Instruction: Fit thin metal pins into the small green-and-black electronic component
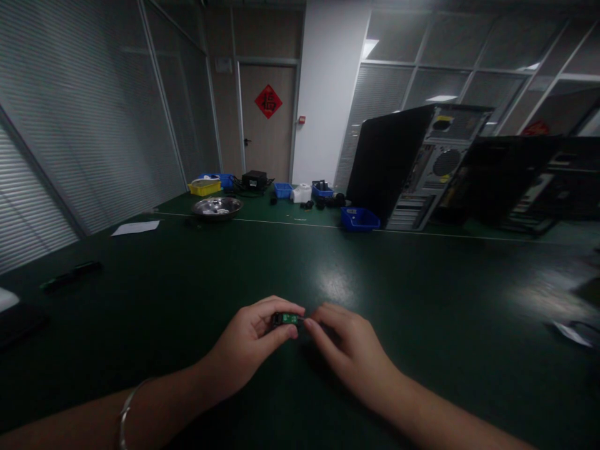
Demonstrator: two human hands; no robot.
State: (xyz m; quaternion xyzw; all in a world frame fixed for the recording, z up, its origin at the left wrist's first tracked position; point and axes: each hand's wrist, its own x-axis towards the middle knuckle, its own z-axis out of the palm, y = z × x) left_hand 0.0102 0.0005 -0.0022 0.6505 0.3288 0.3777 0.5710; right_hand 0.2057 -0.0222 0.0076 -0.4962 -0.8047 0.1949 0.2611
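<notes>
Low over the green tabletop, my left hand [255, 334] grips a small black piece with a green circuit board [289, 319] between thumb and fingers. Its board faces up towards me. My right hand [351, 347] is closed in a pinch at the right end of that piece. A thin light-coloured bit shows at the right fingertips, too small to name. Whether it is part of the board piece or separate, I cannot tell. A bracelet circles my left wrist.
Dark and green small parts [72, 275] and a white paper [135, 228] lie to the left. Further back stand a metal bowl [217, 209], a yellow bin [205, 188], a blue bin [360, 219] and a black computer tower [394, 165].
</notes>
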